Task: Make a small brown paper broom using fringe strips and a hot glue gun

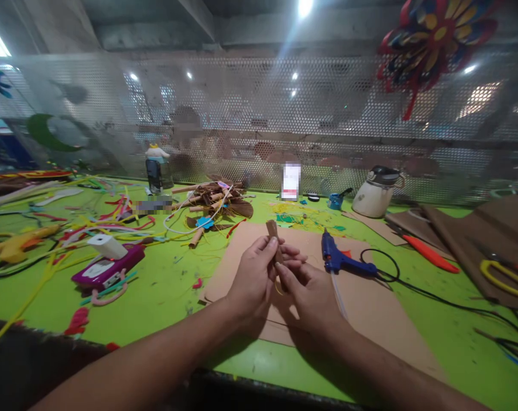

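Note:
Between my two hands is a small brown roll of paper or thin card (272, 229), its flared end pointing up and away from me. My left hand (254, 268) is closed around it, thumb pressed along its side. At its lower end the thumb and fingers of my right hand (312, 288) pinch it. A thin yellowish strand (278, 287) hangs just below the fingers. Underneath lies a sheet of brown cardboard (250, 240). To the right, a blue hot glue gun (338, 260) with a clear glue stick rests on that sheet.
Brown paper rolls (216, 200) are heaped at the back. A purple power strip (108, 268) with a white plug, a yellow glue gun (23, 242) and coloured strips lie left. Rightward are a kettle (372, 194), an orange-handled knife (430, 254) and yellow-handled scissors (502, 278). Perforated metal (241, 108) closes the back.

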`<state>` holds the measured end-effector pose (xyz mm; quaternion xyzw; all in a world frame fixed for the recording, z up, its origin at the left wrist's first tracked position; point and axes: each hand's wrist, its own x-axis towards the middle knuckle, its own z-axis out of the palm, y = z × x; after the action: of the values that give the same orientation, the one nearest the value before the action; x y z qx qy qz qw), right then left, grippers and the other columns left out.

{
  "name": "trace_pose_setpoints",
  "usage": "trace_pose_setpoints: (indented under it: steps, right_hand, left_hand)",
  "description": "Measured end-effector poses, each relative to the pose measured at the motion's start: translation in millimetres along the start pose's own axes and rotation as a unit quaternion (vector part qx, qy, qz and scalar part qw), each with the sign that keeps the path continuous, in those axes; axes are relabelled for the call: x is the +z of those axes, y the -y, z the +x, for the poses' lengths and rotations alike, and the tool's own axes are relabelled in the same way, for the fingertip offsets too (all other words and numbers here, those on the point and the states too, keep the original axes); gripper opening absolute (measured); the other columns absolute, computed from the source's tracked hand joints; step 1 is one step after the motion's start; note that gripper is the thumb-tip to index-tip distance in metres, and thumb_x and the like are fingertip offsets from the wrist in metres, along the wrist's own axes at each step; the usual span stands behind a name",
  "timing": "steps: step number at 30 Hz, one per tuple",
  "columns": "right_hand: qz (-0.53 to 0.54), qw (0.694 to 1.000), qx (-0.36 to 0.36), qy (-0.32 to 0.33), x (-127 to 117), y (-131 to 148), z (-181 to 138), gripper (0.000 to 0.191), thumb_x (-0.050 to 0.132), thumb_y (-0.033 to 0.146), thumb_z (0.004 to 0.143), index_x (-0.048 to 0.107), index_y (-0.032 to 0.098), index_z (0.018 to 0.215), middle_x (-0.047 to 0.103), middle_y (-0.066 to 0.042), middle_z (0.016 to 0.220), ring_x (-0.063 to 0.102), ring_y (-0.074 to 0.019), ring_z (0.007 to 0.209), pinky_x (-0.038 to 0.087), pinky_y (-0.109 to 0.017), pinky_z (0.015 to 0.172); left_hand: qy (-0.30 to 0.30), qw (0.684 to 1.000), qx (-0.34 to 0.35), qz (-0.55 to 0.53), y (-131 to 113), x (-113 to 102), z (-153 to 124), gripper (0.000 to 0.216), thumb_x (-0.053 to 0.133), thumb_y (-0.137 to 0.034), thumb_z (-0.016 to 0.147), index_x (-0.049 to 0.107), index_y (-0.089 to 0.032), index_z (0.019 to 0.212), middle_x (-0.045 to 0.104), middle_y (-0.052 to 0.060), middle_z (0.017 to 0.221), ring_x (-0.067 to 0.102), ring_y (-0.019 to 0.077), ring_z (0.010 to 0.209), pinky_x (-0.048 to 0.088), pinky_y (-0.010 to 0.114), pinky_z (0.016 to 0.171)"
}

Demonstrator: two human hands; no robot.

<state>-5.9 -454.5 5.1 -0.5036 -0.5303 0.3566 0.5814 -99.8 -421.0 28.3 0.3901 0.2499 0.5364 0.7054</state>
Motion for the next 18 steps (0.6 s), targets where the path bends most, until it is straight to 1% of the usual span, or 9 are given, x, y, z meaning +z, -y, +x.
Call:
trace_pose_setpoints:
  steps: [2, 5, 9, 12, 15, 18]
  right_hand:
    - [-0.008, 1.000, -0.007, -0.010, 1.9, -5.5, -2.1, 0.027, 0.060, 0.036, 0.079, 0.068, 0.011, 0.073, 0.071, -0.009, 0.073, 0.063, -0.0199, 0.069, 0.049, -0.031, 0.064]
    - [-0.011, 1.000, -0.010, -0.010, 4.0, -12.0, -4.8, 0.024, 0.060, 0.035, 0.080, 0.068, 0.012, 0.075, 0.072, -0.009, 0.075, 0.064, -0.0197, 0.069, 0.050, -0.031, 0.064]
    - [-0.041, 0.998, -0.043, -0.011, 3.9, -11.2, -5.4, 0.023, 0.058, 0.032, 0.082, 0.068, 0.012, 0.076, 0.071, -0.008, 0.076, 0.063, -0.0180, 0.067, 0.049, -0.029, 0.065]
    - [-0.069, 0.996, -0.058, -0.017, 1.8, -6.0, -4.1, 0.021, 0.058, 0.031, 0.082, 0.067, 0.013, 0.074, 0.069, -0.006, 0.072, 0.062, -0.0168, 0.065, 0.047, -0.027, 0.062]
    - [-0.091, 0.994, -0.064, -0.017, 0.1, -2.3, -2.9, 0.022, 0.056, 0.031, 0.083, 0.065, 0.015, 0.071, 0.066, -0.003, 0.066, 0.059, -0.0152, 0.060, 0.045, -0.026, 0.058]
    - [-0.092, 0.993, -0.072, -0.006, -0.2, -2.1, -2.8, 0.023, 0.055, 0.031, 0.084, 0.061, 0.016, 0.068, 0.063, -0.002, 0.064, 0.057, -0.0144, 0.060, 0.044, -0.025, 0.057]
  left_hand:
    - [-0.022, 0.999, -0.025, -0.018, 0.1, 0.5, 0.5, 0.008, 0.045, -0.016, 0.090, 0.050, -0.013, 0.085, 0.065, 0.007, 0.075, 0.067, 0.0148, 0.067, 0.055, 0.025, 0.066]
    - [-0.040, 0.997, -0.051, -0.035, -0.5, 1.2, 0.6, 0.009, 0.044, -0.014, 0.089, 0.051, -0.012, 0.084, 0.063, 0.006, 0.070, 0.065, 0.0124, 0.060, 0.054, 0.022, 0.062]
    - [-0.048, 0.997, -0.055, -0.040, -2.1, 2.3, -0.4, 0.009, 0.044, -0.012, 0.089, 0.052, -0.012, 0.084, 0.062, 0.005, 0.067, 0.063, 0.0105, 0.055, 0.053, 0.019, 0.058]
    - [-0.043, 0.998, -0.038, -0.035, -3.4, 2.7, -1.2, 0.008, 0.044, -0.014, 0.090, 0.051, -0.012, 0.086, 0.064, 0.006, 0.070, 0.065, 0.0125, 0.060, 0.054, 0.021, 0.061]
    - [-0.033, 0.999, -0.016, -0.030, -4.9, 2.4, -1.0, 0.006, 0.045, -0.016, 0.090, 0.049, -0.013, 0.088, 0.066, 0.009, 0.077, 0.068, 0.0177, 0.071, 0.055, 0.026, 0.067]
    - [-0.028, 0.999, -0.009, -0.041, -6.1, 1.5, 0.7, 0.006, 0.045, -0.017, 0.090, 0.049, -0.013, 0.089, 0.067, 0.011, 0.079, 0.069, 0.0220, 0.079, 0.056, 0.031, 0.070]
